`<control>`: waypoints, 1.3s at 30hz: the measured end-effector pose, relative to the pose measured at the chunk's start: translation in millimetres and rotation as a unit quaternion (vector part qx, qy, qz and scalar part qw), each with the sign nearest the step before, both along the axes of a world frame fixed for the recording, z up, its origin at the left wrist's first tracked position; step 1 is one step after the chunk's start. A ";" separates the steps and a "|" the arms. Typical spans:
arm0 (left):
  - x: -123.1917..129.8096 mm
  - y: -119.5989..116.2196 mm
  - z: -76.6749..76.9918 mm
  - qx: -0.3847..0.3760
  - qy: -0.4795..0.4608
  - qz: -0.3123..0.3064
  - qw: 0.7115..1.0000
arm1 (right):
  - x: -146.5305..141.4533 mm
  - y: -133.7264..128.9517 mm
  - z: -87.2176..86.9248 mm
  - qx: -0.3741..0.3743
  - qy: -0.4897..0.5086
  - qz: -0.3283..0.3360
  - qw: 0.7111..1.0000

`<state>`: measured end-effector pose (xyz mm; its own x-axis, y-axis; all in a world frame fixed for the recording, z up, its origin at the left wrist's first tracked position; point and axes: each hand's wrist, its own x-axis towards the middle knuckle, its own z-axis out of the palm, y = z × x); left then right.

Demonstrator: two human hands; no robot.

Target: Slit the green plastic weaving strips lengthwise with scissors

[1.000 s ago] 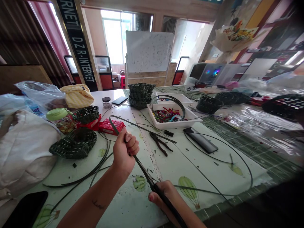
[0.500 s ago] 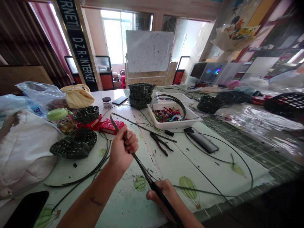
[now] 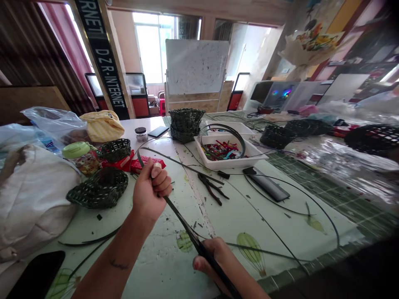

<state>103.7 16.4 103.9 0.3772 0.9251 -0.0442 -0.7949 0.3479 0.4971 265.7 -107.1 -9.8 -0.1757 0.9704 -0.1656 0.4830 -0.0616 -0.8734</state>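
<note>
My left hand (image 3: 151, 189) is closed in a fist around a flat dark green strip (image 3: 176, 211). Above the fist the strip bends over and runs back across the table to the right. Below the fist it stretches taut toward my right hand (image 3: 215, 253), which is wrapped around a long black-handled tool (image 3: 215, 263). The tool's narrow front end meets the strip; its exact kind is unclear. Pliers (image 3: 213, 189) with dark handles lie beyond my hands. A loose dark green woven basket (image 3: 98, 189) sits left of my left hand, near a red packet (image 3: 146, 164).
A white tray (image 3: 232, 162) holds colourful pieces and a coil of strip. A grey phone (image 3: 266, 185) lies to the right. Tall woven baskets (image 3: 186, 126) stand at the back. A white cloth bag (image 3: 37, 191) and a lidded jar (image 3: 77, 155) occupy the left.
My left hand has moved to the left, drawing the strip with it. My right hand and the black-handled tool stay almost in place.
</note>
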 end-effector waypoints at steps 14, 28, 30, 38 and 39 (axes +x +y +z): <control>11.4 -6.7 -5.9 -0.010 0.008 0.019 1.000 | -3.6 -7.8 8.4 0.002 -0.027 -0.033 0.999; 12.9 -4.2 -6.9 -0.005 0.017 0.033 0.999 | -7.6 0.8 -0.8 0.004 0.003 -0.057 0.998; 16.2 -5.4 -8.4 -0.012 0.020 0.030 0.999 | -6.4 0.6 0.4 0.006 0.006 -0.053 0.999; 25.6 -14.1 -14.9 -0.022 0.007 0.021 1.000 | -1.9 -3.9 2.8 0.013 -0.019 -0.035 0.999; 25.8 -14.3 -15.0 -0.023 0.009 0.021 0.999 | -1.6 -4.1 3.0 0.010 -0.025 -0.031 0.999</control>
